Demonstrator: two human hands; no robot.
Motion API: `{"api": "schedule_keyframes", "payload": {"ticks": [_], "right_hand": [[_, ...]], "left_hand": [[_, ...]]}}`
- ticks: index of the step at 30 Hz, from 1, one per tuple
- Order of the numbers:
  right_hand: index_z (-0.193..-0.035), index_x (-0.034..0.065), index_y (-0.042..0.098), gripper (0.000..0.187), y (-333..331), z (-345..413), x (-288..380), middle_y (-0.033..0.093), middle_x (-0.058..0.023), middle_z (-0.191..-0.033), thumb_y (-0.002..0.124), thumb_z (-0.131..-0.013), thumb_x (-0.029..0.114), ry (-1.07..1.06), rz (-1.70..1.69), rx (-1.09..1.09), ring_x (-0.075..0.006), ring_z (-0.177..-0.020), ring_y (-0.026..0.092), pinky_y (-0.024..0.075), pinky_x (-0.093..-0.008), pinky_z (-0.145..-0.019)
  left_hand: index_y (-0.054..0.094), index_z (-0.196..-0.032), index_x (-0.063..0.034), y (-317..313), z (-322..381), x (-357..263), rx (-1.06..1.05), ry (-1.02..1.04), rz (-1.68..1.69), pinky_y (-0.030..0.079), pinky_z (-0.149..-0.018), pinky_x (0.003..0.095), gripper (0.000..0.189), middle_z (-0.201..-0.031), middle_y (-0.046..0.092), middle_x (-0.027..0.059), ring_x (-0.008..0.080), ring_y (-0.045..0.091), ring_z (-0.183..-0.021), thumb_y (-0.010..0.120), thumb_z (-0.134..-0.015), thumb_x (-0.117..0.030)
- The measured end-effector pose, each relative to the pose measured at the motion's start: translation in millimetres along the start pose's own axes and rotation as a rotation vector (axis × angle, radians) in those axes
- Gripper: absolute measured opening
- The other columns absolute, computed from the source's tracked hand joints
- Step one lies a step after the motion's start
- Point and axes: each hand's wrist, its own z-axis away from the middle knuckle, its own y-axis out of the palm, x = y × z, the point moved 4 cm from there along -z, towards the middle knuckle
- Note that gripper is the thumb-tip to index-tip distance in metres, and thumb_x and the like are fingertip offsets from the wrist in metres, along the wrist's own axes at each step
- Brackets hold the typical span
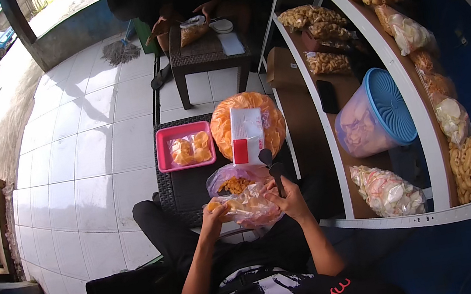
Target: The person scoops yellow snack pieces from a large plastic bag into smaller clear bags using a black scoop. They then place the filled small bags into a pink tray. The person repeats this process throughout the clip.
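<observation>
Between my two hands is a clear plastic bag (249,205) with pale orange crackers inside. My left hand (215,217) grips the bag's left end. On its right side my right hand (287,198) pinches the plastic and also holds a dark spoon (275,170), bowl upward. Just beyond lies an opened purplish plastic bag (217,178) with orange-brown crumbly food (238,185) in it. A large bag of round orange crackers (276,124) sits farther back, and a white and red box (246,133) rests on it. To its left, a pink tray (163,151) carries small packed bags of crackers (190,149).
These things stand on a dark woven table (170,203). At right, a metal shelf rack (335,163) holds several snack bags and a blue-lidded container (366,114). Across the tiled floor (93,151), another person's hands (161,27) are by a second small table (202,53). A mop (121,52) lies nearby.
</observation>
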Motion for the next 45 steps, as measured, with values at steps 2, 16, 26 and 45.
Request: {"api": "schedule_keyframes", "payload": {"ticks": [2,16,26,45], "right_hand": [[-0.096,0.0020,0.056,0.016,-1.0,-3.7,-2.3,0.065,-0.0050,-0.093,0.070,-0.088,0.004,0.020,0.011,-0.008,-0.0070,-0.083,0.061,0.0497,-0.0224,-0.077],[-0.093,0.0042,0.060,0.013,-8.9,3.2,8.4,0.060,0.0029,-0.085,0.071,-0.087,0.006,0.042,0.016,-0.071,-0.0027,-0.075,0.053,0.0419,-0.0191,-0.068],[-0.092,0.0041,0.060,0.014,-12.3,14.2,14.4,0.058,0.0038,-0.081,0.072,-0.085,0.004,0.050,0.030,-0.133,-0.0015,-0.069,0.048,0.0384,-0.0185,-0.061],[-0.085,0.0037,0.059,0.013,-1.8,25.1,11.7,0.059,-0.0031,-0.083,0.071,-0.080,0.008,0.048,-0.034,-0.139,-0.0128,-0.080,0.057,0.0441,-0.0290,-0.078]], "left_hand": [[0.061,-0.097,-0.0025,5.5,1.5,-0.3,0.001,-0.004,-0.034,0.055,-0.076,0.0290,0.019,-0.090,0.065,0.0046,0.0136,0.064,-0.082,0.069,-0.086,-0.017],[0.061,-0.091,-0.0023,23.2,6.1,-12.1,-0.048,-0.031,-0.131,0.053,-0.074,0.0277,0.018,-0.084,0.065,0.0050,0.0132,0.064,-0.076,0.071,-0.083,-0.015],[0.061,-0.094,-0.0044,19.3,9.2,4.2,-0.019,-0.059,-0.077,0.050,-0.077,0.0274,0.019,-0.087,0.063,0.0028,0.0119,0.061,-0.081,0.070,-0.085,-0.018],[0.051,-0.110,-0.0060,11.4,14.1,14.3,0.105,-0.124,0.043,0.055,-0.085,0.0354,0.032,-0.103,0.062,0.0072,0.0187,0.064,-0.097,0.068,-0.089,-0.022]]}}
